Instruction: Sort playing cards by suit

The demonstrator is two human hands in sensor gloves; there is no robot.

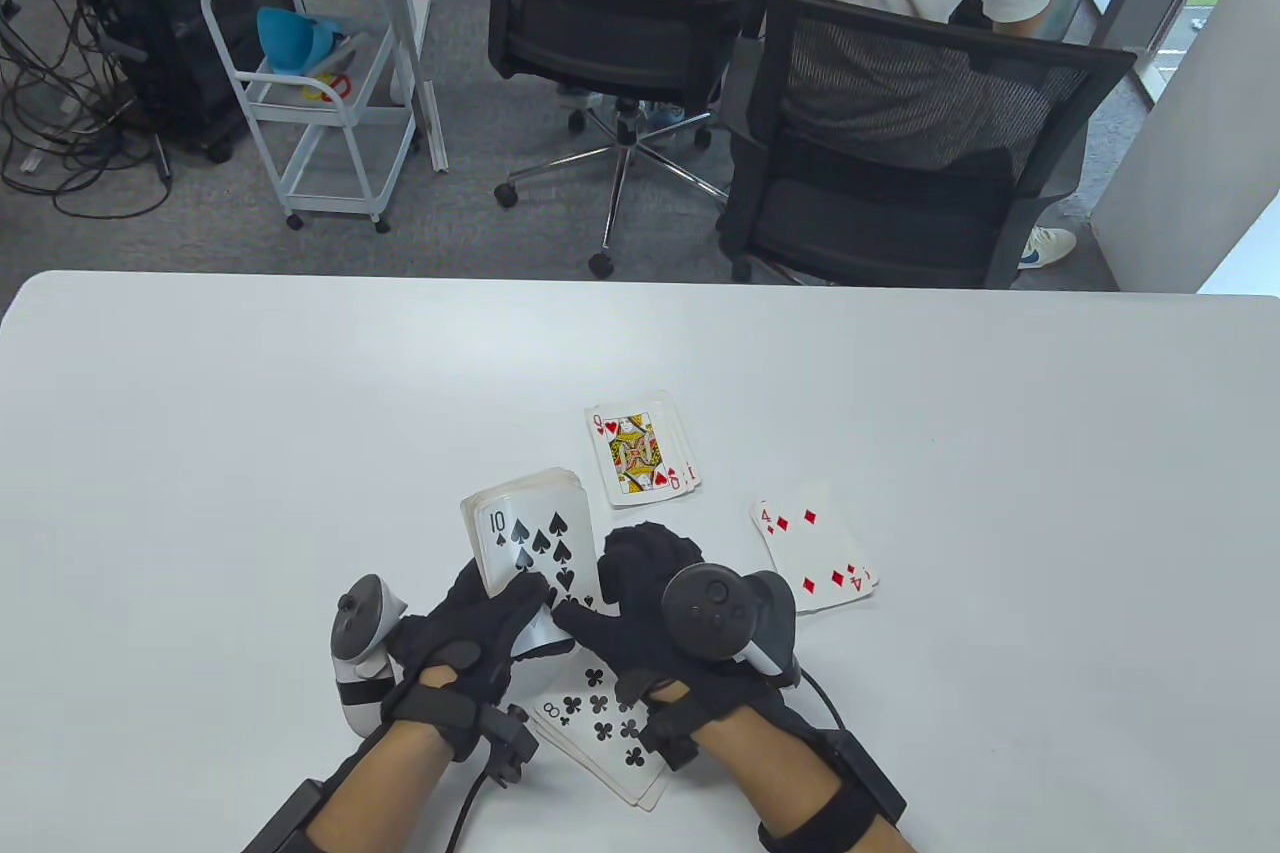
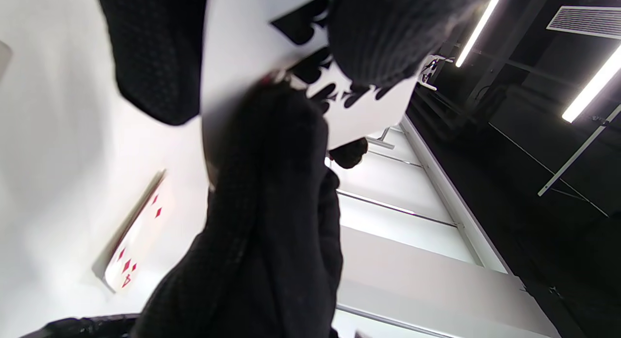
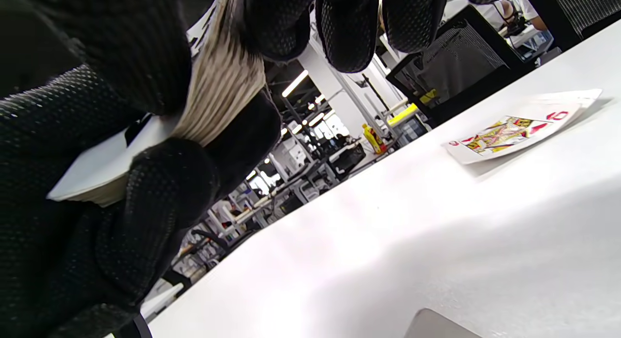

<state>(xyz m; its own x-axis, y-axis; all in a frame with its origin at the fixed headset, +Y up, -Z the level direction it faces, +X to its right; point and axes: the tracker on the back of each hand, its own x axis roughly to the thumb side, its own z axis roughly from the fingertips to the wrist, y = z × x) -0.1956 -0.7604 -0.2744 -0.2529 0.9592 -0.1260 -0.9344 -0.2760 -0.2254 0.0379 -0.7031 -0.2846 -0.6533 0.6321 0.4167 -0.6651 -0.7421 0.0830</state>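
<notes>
My left hand (image 1: 478, 621) holds a deck of cards (image 1: 528, 533) face up, low over the table, with the ten of spades (image 1: 535, 545) on top. My right hand (image 1: 630, 583) reaches in from the right; its thumb lies on the ten's near corner and its fingers lie along the deck's right edge. The wrist views show the ten (image 2: 252, 37) and the deck's edge (image 3: 220, 88) between black fingers (image 3: 339, 27). A hearts pile topped by a queen (image 1: 640, 453) lies just beyond. A diamonds pile topped by a four (image 1: 815, 548) lies to the right. A clubs pile topped by an eight (image 1: 600, 723) lies under my wrists.
The white table (image 1: 250, 453) stretches wide on both sides of the piles. Beyond its far edge stand two office chairs (image 1: 900, 143) with a seated person and a small white cart (image 1: 330, 93). The queen pile also shows in the right wrist view (image 3: 514, 129).
</notes>
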